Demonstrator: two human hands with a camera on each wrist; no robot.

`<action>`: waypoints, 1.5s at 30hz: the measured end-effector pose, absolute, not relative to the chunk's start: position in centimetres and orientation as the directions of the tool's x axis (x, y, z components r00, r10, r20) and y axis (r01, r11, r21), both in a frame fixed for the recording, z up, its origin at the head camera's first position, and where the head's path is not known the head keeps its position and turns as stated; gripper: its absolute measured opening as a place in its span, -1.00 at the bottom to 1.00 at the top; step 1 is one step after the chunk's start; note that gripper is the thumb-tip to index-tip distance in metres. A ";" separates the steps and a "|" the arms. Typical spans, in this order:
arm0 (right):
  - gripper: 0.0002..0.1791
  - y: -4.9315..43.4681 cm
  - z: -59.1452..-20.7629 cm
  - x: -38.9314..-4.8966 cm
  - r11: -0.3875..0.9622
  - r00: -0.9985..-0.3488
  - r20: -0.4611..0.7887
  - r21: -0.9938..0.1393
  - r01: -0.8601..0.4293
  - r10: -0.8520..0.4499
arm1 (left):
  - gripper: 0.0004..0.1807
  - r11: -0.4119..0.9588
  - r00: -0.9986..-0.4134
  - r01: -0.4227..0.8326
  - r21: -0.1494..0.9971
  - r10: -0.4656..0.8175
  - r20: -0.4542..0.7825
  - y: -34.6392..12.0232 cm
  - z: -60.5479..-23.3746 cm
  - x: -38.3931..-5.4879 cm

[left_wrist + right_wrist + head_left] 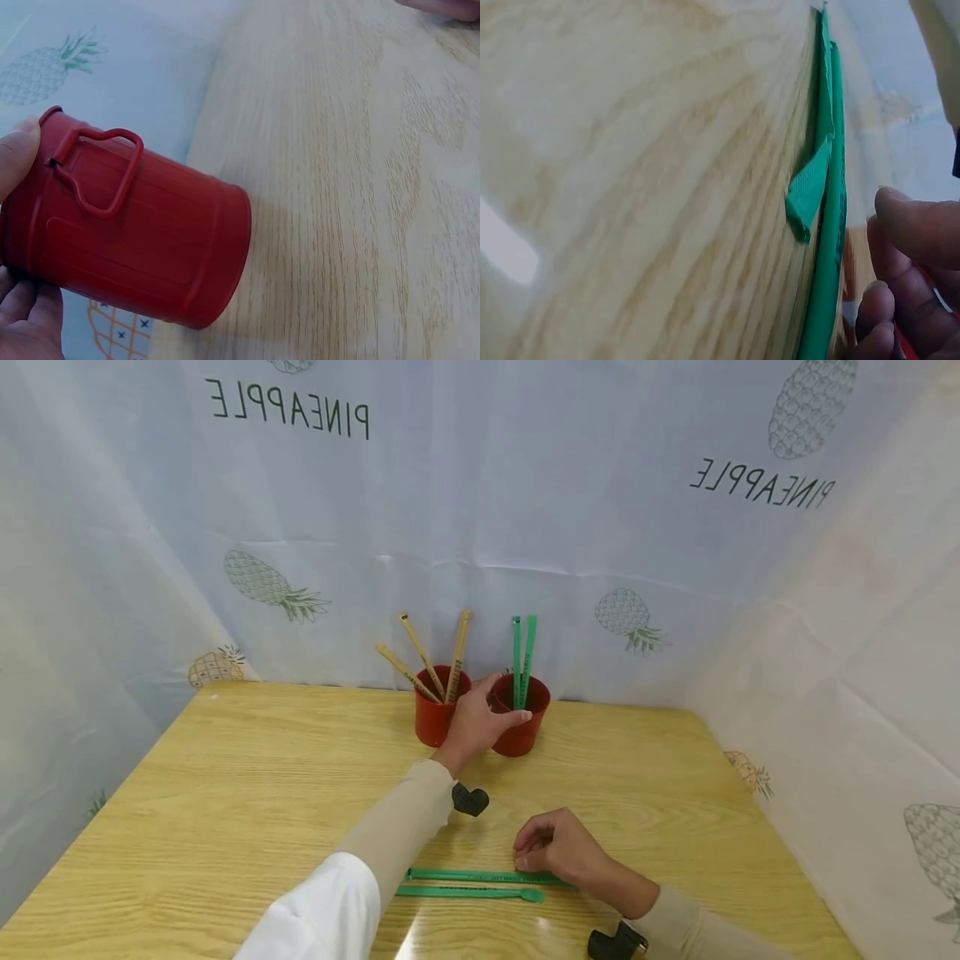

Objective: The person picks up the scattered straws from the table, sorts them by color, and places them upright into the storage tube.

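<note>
My left hand [477, 720] grips the rim of the right-hand small red bucket [516, 742], thumb on the near side and fingers on the far side. In the left wrist view this bucket [150, 232] shows a wire handle. Two thin green straw-like sticks [524, 668] with printing stand in it. Two more green sticks lie on the table, the front one [472, 892] with a flattened end. My right hand [566, 852], fingers loosely curled, is just above the back green stick [457, 875]. Nothing shows between its fingers; in the right wrist view its thumb [915, 225] is beside that stick.
A second red bucket [432, 722] stands left of my hand, holding several yellowish sticks [456, 660]. A pineapple-printed curtain [450, 510] hangs behind the wooden table [262, 777] and along its sides. Dark wrist devices [470, 800] sit by both wrists.
</note>
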State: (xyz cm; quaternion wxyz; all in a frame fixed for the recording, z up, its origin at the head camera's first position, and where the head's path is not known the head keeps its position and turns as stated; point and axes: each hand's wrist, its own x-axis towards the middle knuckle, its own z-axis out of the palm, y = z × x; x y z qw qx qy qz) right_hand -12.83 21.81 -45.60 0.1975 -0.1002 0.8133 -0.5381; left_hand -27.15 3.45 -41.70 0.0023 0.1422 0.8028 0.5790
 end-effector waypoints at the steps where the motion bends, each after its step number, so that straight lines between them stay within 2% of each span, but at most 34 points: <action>1: -0.85 21.7 -45.6 -12.8 0.403 -0.899 -0.216 -0.914 0.050 -0.380 | -0.05 0.288 -0.959 0.226 0.930 0.232 0.161 3.4 -41.7 -27.2; 10: -0.81 21.2 -45.8 -12.3 0.460 -0.891 -0.219 -0.888 0.012 -0.399 | -0.05 0.298 -0.960 0.223 0.928 0.231 0.156 3.4 -41.6 -27.2; 21: -0.81 21.3 -45.7 -12.5 0.584 -0.854 -0.144 -0.784 -0.210 -0.499 | -0.07 0.304 -0.962 0.226 0.925 0.221 0.162 3.4 -41.5 -27.3; 25: -0.83 21.6 -45.5 -12.8 0.635 -0.803 -0.150 -0.701 -0.325 -0.576 | -0.06 0.313 -0.960 0.231 0.921 0.227 0.164 3.5 -41.5 -27.3; 29: -0.84 21.7 -44.8 -12.8 0.669 -0.718 -0.175 -0.558 -0.491 -0.673 | -0.04 0.317 -0.962 0.220 0.923 0.226 0.152 3.5 -41.5 -27.2; 32: -0.81 22.1 -44.6 -12.5 0.643 -0.649 -0.169 -0.452 -0.618 -0.742 | -0.05 0.321 -0.965 0.208 0.924 0.222 0.140 3.5 -41.7 -27.1; 35: -0.79 23.1 -44.6 -12.2 0.584 -0.594 -0.106 -0.382 -0.716 -0.798 | -0.04 0.322 -0.964 0.204 0.924 0.228 0.134 3.6 -41.8 -27.0; 38: -0.77 24.5 -44.5 -12.2 0.534 -0.576 0.011 -0.361 -0.764 -0.817 | -0.04 0.317 -0.962 0.213 0.924 0.233 0.142 3.6 -41.8 -27.1; 45: -0.84 26.4 -42.8 -13.7 0.415 -0.639 0.289 -0.560 -0.717 -0.713 | -0.05 0.316 -0.960 0.239 0.918 0.222 0.173 3.5 -41.9 -27.3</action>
